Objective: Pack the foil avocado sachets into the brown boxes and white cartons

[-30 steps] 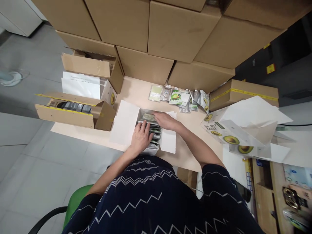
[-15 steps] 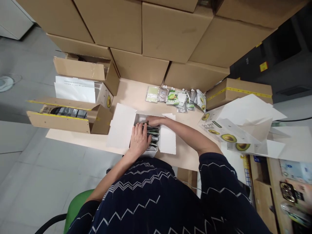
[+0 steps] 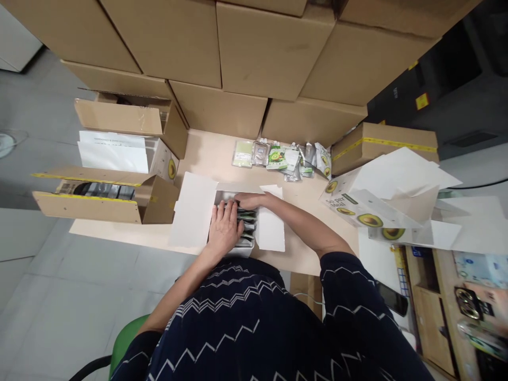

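A white cardboard box [image 3: 270, 232] stands with its flaps spread at the table's near edge, a row of green and silver pouches [image 3: 246, 226] packed upright inside. My left hand [image 3: 225, 226] lies over the left part of the row, its fingers stretched out and pointing away from me. At the far end of the box, my right hand [image 3: 250, 200] reaches in beside the pouches. Its fingers are hidden in the box, so I cannot see what they touch or hold.
Loose pouches [image 3: 278, 157] lie at the back of the table [image 3: 202, 159]. Open cartons [image 3: 161, 203] stand on the left, and white avocado-print boxes [image 3: 341, 198] on the right. Stacked brown cartons [image 3: 273, 50] form a wall behind. A phone [image 3: 391, 297] lies at lower right.
The view has shifted slightly, so everything sits a little further left. Both hands remain at the white box in nearly the same pose.
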`<state>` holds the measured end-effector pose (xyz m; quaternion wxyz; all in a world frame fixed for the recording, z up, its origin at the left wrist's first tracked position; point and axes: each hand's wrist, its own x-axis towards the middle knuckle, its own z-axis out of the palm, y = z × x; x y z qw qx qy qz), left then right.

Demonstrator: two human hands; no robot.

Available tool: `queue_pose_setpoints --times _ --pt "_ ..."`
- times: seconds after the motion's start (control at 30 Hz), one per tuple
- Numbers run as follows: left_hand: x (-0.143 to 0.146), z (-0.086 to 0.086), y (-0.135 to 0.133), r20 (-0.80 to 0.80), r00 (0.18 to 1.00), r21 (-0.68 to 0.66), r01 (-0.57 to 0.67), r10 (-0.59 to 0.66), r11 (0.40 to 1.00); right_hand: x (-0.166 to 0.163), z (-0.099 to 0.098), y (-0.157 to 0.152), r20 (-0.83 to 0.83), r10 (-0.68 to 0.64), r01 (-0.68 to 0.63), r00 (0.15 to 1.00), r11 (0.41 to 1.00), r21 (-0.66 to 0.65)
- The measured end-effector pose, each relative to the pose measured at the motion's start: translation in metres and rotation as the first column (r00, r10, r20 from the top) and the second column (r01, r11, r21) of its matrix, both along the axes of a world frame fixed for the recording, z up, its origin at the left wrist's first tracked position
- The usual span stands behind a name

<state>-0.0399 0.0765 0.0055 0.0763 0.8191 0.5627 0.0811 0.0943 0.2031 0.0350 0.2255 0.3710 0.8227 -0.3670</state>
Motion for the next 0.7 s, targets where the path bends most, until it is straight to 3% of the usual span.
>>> queue_pose_setpoints --times 0.07,0.17,0.23,0.3,0.33,0.37,0.4,0.43,0.47,0.5,0.53,0.57,0.7 --pt "0.0 0.002 0.001 -0.013 1.0 -0.025 0.002 -0.002 1.0 0.003 0.01 -0.003 -0.054 -0.005 0.004 0.999 1.0 -0.025" --pt "0.0 0.004 0.001 -0.032 0.999 -0.037 0.005 -0.006 0.999 0.027 0.039 -0.012 -0.317 -0.087 0.061 0.944 0.994 -0.093" --pt "0.0 0.003 0.001 -0.037 0.999 -0.032 0.009 -0.011 0.999 0.059 0.058 -0.015 -0.522 -0.188 0.106 0.832 0.977 -0.183" --pt "0.0 0.002 0.001 -0.035 0.999 -0.024 0.007 -0.008 1.0 0.099 0.065 -0.011 -0.63 -0.389 0.294 0.672 0.921 -0.255" --pt "0.0 0.001 0.001 -0.032 0.999 -0.021 0.004 -0.004 1.0 0.12 0.062 -0.005 -0.643 -0.515 0.49 0.566 0.838 -0.24" --pt "0.0 0.0 0.001 -0.028 1.0 -0.02 0.001 -0.002 1.0 0.14 0.055 0.003 -0.64 -0.616 0.703 0.46 0.693 -0.161" --pt "0.0 0.0 0.001 -0.024 1.0 -0.019 -0.001 0.001 1.0 0.16 0.045 0.013 -0.63 -0.682 0.867 0.373 0.498 -0.026" --pt "0.0 -0.001 0.001 -0.019 1.0 -0.019 -0.002 0.002 1.0 0.178 0.031 0.023 -0.615 -0.726 0.95 0.306 0.277 0.146" --pt "0.0 -0.001 0.001 -0.014 1.0 -0.019 -0.002 0.002 1.0 0.194 0.017 0.032 -0.572 -0.774 0.945 0.272 0.103 0.31" --pt "0.0 -0.001 0.001 -0.008 1.0 -0.018 -0.001 0.001 1.0 0.207 0.002 0.041 -0.507 -0.823 0.895 0.255 0.003 0.445" --pt "0.0 -0.001 0.001 -0.003 1.0 -0.017 -0.001 0.001 1.0 0.218 -0.011 0.047 -0.432 -0.872 0.844 0.23 -0.042 0.534" --pt "0.0 -0.001 0.0 0.0 1.0 -0.014 -0.001 0.001 1.0 0.227 -0.023 0.052 -0.361 -0.909 0.806 0.21 -0.048 0.589" --pt "0.0 -0.001 -0.001 0.001 1.0 -0.001 0.0 0.0 1.0 0.244 -0.051 0.054 -0.219 -0.958 0.802 0.187 0.02 0.597"
